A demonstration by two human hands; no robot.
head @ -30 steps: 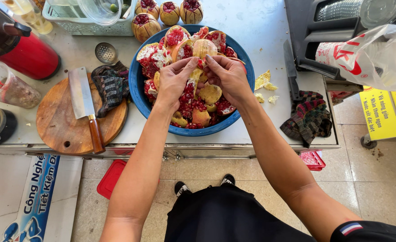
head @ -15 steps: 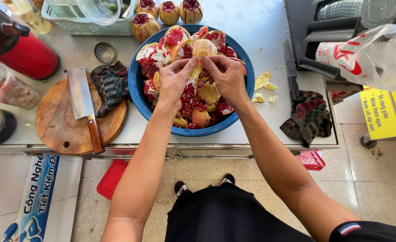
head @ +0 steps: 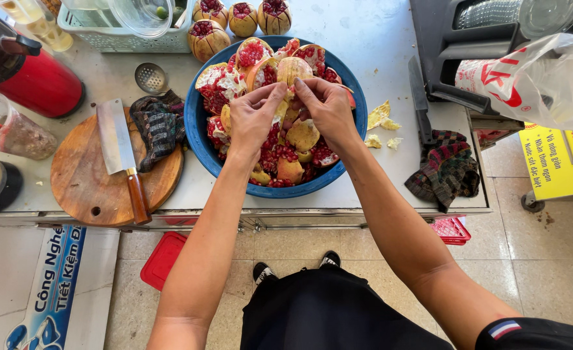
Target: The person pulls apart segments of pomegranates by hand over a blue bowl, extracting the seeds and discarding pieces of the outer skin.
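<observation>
Both hands lifted slightly since earlier; left hand [head: 254, 116] and right hand [head: 325, 107] pinch one pomegranate piece [head: 291, 104] between them above blue bowl [head: 202, 139], equally near, fingers closed on it

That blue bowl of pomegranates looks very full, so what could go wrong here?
Both hands, left hand and right hand, pull at a pomegranate piece over the heaped blue bowl; seeds might spill out. The cleaver has its handle poking past the cutting board near the counter edge, so a bump could knock it down.
</observation>
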